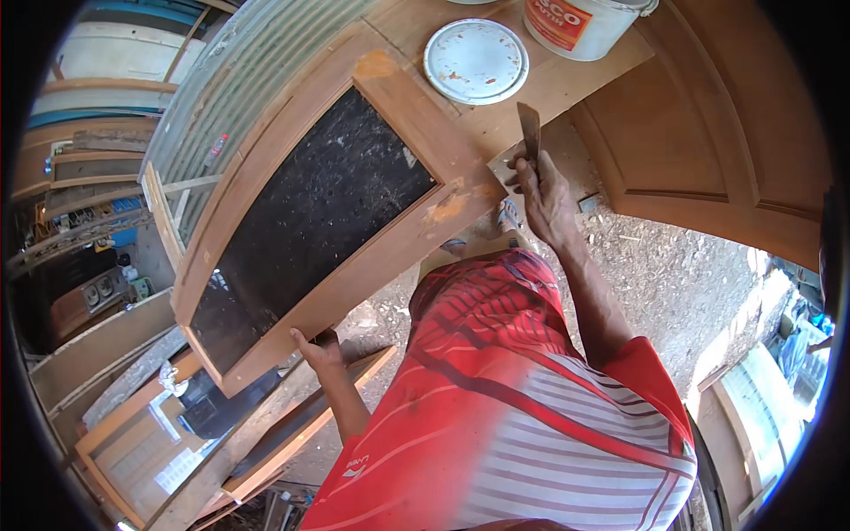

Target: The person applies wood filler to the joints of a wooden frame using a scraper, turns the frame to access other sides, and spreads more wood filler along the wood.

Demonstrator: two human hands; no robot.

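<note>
A wooden door panel (438, 146) with a dark, speckled inset (310, 195) lies slantwise across the work surface. Orange-brown filler patches (456, 203) mark its frame. Along its near edge, my left hand (320, 350) is closed, thumb on top and the fingers hidden beneath. My right hand (549, 196) grips a putty knife (529, 124), blade pointing up and away, just right of the panel's corner and apart from it. The knife's handle is mostly hidden in my fingers.
A white round lid (475, 62) with brown smears lies beyond the panel, beside a white bucket (589, 35). On the right stands a large brown wooden door (673, 124). Corrugated sheeting (239, 80) borders the far left. Wooden boards (310, 425) lean at the lower left.
</note>
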